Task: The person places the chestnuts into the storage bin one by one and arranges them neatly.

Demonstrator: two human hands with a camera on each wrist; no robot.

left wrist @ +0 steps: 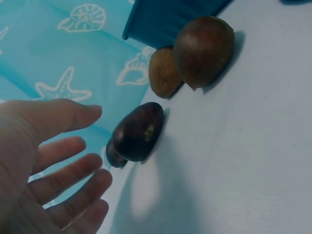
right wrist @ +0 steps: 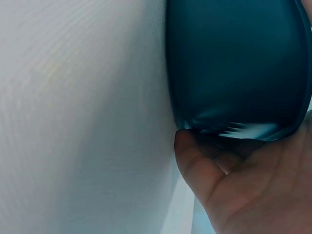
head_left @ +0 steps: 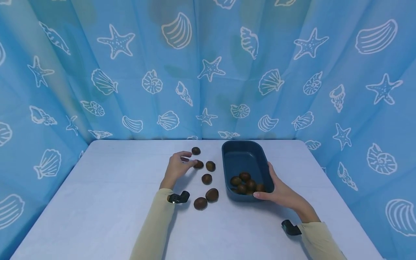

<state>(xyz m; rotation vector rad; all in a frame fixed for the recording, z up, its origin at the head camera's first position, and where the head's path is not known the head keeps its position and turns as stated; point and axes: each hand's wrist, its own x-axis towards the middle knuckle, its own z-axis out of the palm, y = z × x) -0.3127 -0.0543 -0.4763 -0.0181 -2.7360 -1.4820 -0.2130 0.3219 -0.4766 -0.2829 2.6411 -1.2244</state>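
My left hand [head_left: 178, 167] reaches over the table with thumb and fingers apart, holding nothing. Right at its thumb tip in the head view lies a dark brown chestnut [head_left: 199, 165]; the left wrist view shows a gap between the fingers and the dark chestnut [left wrist: 139, 131]. A second chestnut [head_left: 196, 151] lies just beyond the fingers. My right hand [head_left: 286, 193] grips the near right corner of a dark blue rectangular container [head_left: 227, 162], thumb at the near rim and fingers along the right side. Several chestnuts [head_left: 251, 185] are gathered at the container's near end.
Between the left hand and the container lie more loose chestnuts, one [head_left: 210, 166] close to the container's left wall. Two larger chestnuts, one of them [head_left: 212, 195] farther right, sit side by side nearer me. A blue shell-print curtain [head_left: 201, 90] hangs behind the white table [head_left: 107, 187].
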